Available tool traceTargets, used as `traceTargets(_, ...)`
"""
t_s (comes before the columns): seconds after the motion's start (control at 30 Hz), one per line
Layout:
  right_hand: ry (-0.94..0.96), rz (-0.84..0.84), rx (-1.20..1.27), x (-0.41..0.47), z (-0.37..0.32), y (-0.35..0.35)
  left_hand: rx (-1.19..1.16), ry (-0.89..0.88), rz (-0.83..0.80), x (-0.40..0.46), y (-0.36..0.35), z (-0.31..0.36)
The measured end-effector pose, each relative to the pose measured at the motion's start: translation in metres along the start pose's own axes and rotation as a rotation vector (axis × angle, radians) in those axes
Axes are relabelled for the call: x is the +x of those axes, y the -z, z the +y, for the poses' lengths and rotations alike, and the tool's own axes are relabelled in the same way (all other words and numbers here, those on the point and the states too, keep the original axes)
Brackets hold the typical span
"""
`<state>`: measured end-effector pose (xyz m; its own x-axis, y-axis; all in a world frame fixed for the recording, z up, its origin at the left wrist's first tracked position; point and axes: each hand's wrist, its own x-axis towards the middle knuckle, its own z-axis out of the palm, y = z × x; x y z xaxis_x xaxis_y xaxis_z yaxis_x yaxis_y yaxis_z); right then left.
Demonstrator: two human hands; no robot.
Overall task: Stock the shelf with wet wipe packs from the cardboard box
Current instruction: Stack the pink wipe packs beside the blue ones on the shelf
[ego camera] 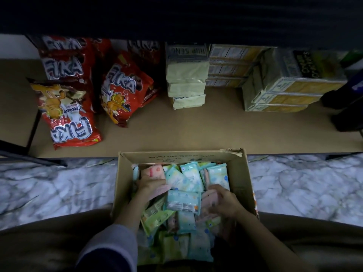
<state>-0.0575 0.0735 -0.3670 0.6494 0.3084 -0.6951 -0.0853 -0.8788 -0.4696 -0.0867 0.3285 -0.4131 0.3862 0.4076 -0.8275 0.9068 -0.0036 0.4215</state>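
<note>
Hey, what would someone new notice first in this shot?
Probably the red snack bags on the shelf's left side. Then the open cardboard box on the floor below, full of pastel wipe packs, with the left hand and right hand inside it.

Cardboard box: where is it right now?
The cardboard box sits on the marble floor at centre frame, just before the shelf, both hands inside.

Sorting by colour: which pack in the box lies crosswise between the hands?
The blue pack, printed label side up, lying sideways between both hands; neighbouring packs stand on end.
</note>
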Motion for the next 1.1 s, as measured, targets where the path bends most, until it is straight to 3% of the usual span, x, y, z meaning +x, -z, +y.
traceTargets(0.17,0.048,0.014,-0.074,-0.008,-0.006,0.010,0.060,-0.092,0.034,-0.030,0.006,-0.008)
traceTargets(0.37,0.092,0.102,-0.164,-0.046,-0.036,0.037,0.087,-0.342,0.027,-0.092,0.015,0.003)
traceTargets(0.5,0.180,0.244,-0.053,-0.082,-0.060,0.067,0.129,-0.529,0.036,-0.139,0.029,0.022)
traceTargets(0.87,0.569,0.627,0.388,-0.211,-0.115,0.144,0.171,-1.033,0.265,-0.287,0.086,0.082)
traceTargets(1.1,0.793,0.786,0.582,-0.271,-0.140,0.186,0.113,-1.221,0.381,-0.363,0.128,0.112)
